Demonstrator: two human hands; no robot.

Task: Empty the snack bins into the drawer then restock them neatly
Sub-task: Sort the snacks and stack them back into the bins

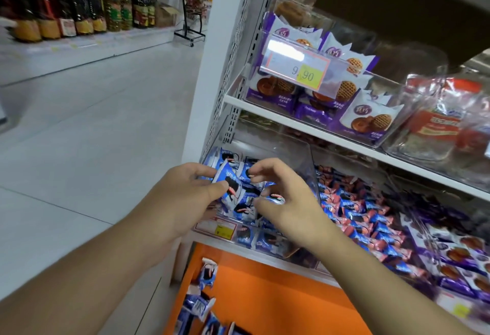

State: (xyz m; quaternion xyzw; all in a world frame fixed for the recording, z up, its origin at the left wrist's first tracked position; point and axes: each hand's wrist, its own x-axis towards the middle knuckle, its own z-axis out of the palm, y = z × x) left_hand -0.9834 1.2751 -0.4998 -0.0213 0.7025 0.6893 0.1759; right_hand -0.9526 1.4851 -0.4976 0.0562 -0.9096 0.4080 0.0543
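Over the clear bin (305, 159) on the lower shelf, both hands are reaching into a heap of blue snack packets (245, 202). The left hand (183, 196) is pinching one blue packet (228, 178) between thumb and fingers, lifting its upper end above the heap. Just beside it, the right hand (281, 196) is curling its fingers round another packet lying in the bin. Below the wrists, the orange drawer (265, 295) is standing open, holding several loose blue packets (201, 300) at its left end. Past the right hand, more bins are holding pink and purple snacks.
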